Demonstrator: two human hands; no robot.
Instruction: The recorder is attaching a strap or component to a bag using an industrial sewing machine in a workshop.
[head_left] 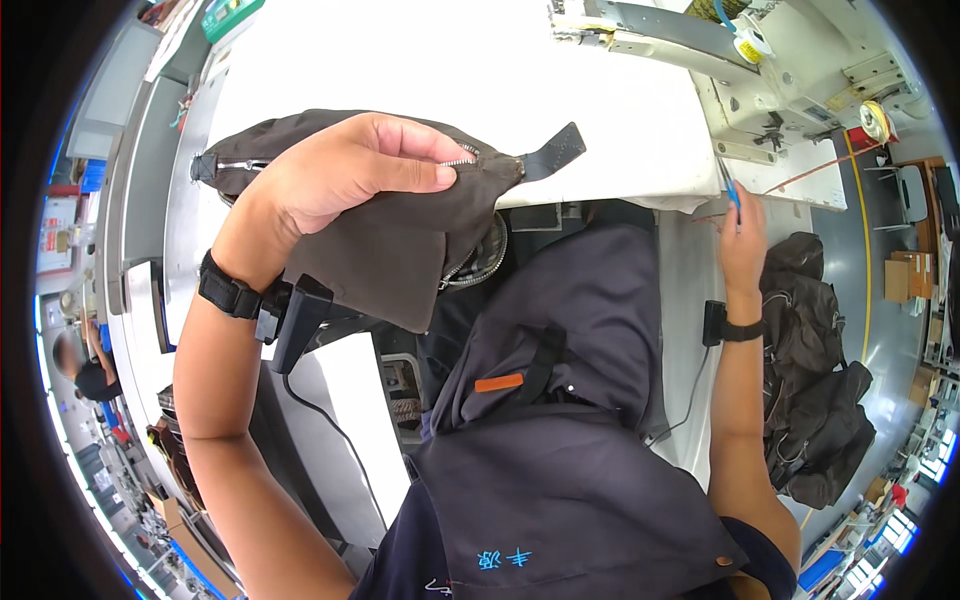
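Observation:
A dark brown fabric bag (400, 215) with metal zippers lies over the front edge of the white table, part of it hanging down. My left hand (350, 165) is closed on it, thumb and fingers pinching the fabric beside an open zipper near its right end. A black strap tab (555, 152) sticks out from that end, and a checked lining shows at a lower zipper opening. Off to the right, my right hand (743, 245) grips a slim blue-handled tool (734, 195) with a thin metal tip. Its exact kind is unclear.
A sewing machine (790, 75) with thread spools stands at the far right of the white table (450, 65). Several dark bags (815, 390) are piled beside my right arm. A dark apron (560, 480) covers my lap. At the far left is another person (95, 370).

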